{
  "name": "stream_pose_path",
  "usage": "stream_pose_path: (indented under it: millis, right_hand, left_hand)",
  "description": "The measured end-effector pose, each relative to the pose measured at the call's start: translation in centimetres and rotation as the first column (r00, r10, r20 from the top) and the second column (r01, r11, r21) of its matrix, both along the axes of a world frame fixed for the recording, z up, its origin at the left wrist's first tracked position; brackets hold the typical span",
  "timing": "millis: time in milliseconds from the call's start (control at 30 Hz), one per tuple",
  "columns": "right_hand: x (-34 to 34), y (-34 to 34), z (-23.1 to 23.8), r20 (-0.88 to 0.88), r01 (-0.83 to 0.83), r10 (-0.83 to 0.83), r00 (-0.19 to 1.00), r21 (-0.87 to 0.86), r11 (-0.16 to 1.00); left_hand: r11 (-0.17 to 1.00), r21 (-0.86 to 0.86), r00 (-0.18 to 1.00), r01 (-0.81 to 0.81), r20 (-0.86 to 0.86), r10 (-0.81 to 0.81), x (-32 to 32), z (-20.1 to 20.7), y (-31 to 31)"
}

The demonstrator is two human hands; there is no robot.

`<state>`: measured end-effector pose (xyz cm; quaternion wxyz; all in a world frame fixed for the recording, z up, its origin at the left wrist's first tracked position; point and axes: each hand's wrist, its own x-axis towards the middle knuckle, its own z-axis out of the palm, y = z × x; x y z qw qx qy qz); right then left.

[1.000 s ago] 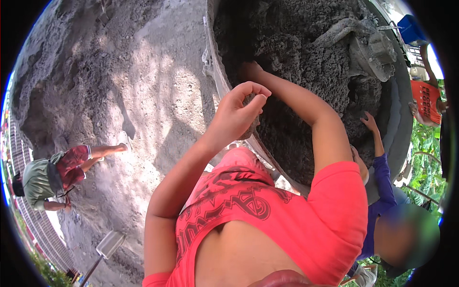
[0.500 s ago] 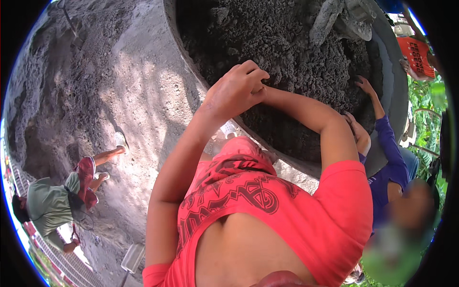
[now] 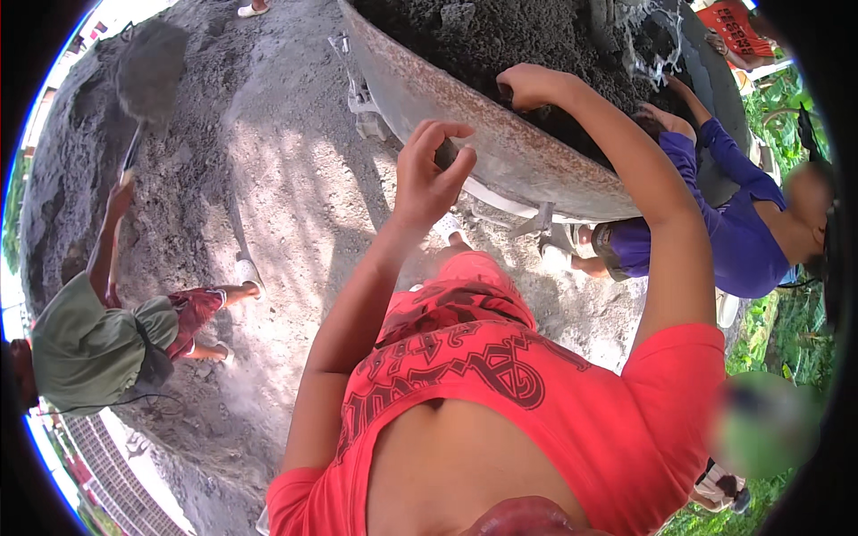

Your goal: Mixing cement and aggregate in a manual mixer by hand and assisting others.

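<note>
Half open, the grip of the left hand (image 3: 429, 177) makes a loose C, thumb and forefinger apart at the tips; a dark patch shows between them, and whether it is dirt, shade or something held cannot be told. That hand is in front of the outer wall of a large curved metal vessel (image 3: 447, 94), and contact with the wall is unclear. Bent over the vessel's rusty rim, the right hand (image 3: 543, 87) has its fingers curled down at the near edge of the dark grey mix (image 3: 527, 40) inside; the fingertips are hidden, so what they may have hold of cannot be told. Farther right, a co-worker in purple (image 3: 746, 255) reaches into the vessel with both arms, near pale streaks (image 3: 657, 40) that look like splashing water. Metal brackets (image 3: 362, 103) stick out from the vessel's left side, above pale, gravelly ground (image 3: 304, 196). At far left, a person in a green shirt (image 3: 98, 339) grasps a long-handled tool (image 3: 132, 152), with a grey mass (image 3: 152, 76) at its far end. Top right, someone in an orange shirt (image 3: 735, 34) is beyond the vessel.
</note>
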<state>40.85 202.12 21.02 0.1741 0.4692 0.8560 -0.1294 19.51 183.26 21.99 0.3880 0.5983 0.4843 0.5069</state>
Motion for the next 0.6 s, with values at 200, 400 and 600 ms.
stream_pose_path:
  millis: [200,400,600]
  right_hand:
    - [4.1,-5.3,1.8,-0.284,0.436,-0.454,0.845,-0.127,0.891]
    - [7.5,-9.3,1.6,-0.439,0.346,-0.697,0.567,-0.641,0.685]
    - [8.0,-14.6,0.5,-0.729,0.486,-0.400,0.555,-0.107,0.868]
  left_hand:
    - [0.986,-0.167,0.986,-0.005,0.166,0.033,-1.6,-4.6,-8.2]
    - [0.952,-0.285,0.938,0.115,0.347,-0.010,-0.6,-6.0,-10.8]
    - [0.875,-0.444,0.781,0.195,0.609,0.136,1.3,-3.8,-11.4]
